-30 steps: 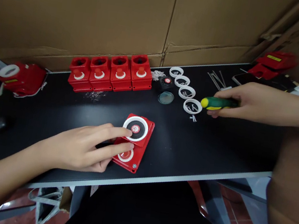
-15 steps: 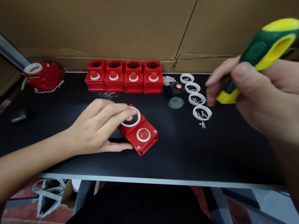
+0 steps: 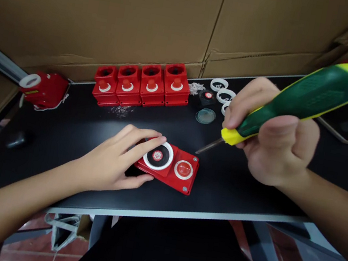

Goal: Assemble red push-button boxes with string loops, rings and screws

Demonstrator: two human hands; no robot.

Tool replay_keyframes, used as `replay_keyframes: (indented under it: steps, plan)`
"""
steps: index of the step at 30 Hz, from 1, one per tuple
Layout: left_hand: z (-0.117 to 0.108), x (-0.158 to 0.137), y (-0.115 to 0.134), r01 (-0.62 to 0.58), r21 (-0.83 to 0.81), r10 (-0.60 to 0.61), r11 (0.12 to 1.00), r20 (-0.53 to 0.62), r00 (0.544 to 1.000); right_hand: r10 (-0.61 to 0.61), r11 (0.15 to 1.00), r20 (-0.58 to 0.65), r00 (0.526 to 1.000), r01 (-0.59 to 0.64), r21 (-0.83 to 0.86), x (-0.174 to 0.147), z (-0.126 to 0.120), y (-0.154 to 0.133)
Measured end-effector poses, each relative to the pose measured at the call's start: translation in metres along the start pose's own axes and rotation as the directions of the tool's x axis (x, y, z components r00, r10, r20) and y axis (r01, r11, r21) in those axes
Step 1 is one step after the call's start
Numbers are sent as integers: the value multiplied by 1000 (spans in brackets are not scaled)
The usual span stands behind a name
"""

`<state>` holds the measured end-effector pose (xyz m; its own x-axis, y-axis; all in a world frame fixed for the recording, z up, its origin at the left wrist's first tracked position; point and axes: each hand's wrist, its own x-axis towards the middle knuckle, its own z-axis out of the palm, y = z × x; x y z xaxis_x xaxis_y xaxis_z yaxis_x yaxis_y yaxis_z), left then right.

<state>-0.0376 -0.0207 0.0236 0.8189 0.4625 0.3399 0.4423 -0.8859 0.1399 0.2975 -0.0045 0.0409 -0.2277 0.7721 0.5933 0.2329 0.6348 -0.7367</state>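
A red box (image 3: 169, 178) with a white ring around a black round part and a clear red dome lies on the black table. My left hand (image 3: 119, 157) is closed around its left end, fingers over the top and thumb along the near side. My right hand (image 3: 269, 137) grips a green and yellow screwdriver (image 3: 306, 99). The screwdriver's shaft slants down to the left, its tip close to the screw (image 3: 195, 158) at the box's far right corner. Whether the tip touches it I cannot tell. Another screw (image 3: 185, 189) sits at the near right corner.
Several red housings (image 3: 151, 84) stand in a row at the back. White rings (image 3: 219, 84), a black round part (image 3: 206, 98) and a clear disc (image 3: 205, 116) lie right of them. Another red unit (image 3: 44, 88) is far left, near a dark mouse-like object (image 3: 16, 139).
My right hand has brought the screwdriver down and left, its shaft now showing near the box's corner. The red box has turned to lie more level and shifted right with my left hand.
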Motion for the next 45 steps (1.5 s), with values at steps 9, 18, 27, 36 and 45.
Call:
replay_keyframes:
  steps: [9,18,27,36,45]
  plan:
    - [-4,2,-5,-42,22,42,999,11,999,-19,1000,144,989,15,24,5,3,-5]
    - [-2,0,-4,-43,6,42,999,45,998,-40,992,65,997,32,120,0,6,-1]
    - [-3,0,-5,-76,23,75,997,27,997,-168,976,89,982,153,155,6,7,5]
    - [-5,1,-7,-103,23,102,994,31,994,59,992,36,998,-63,113,4,6,2]
    - [-8,0,-6,-103,36,102,994,25,994,28,959,126,992,-63,277,5,8,5]
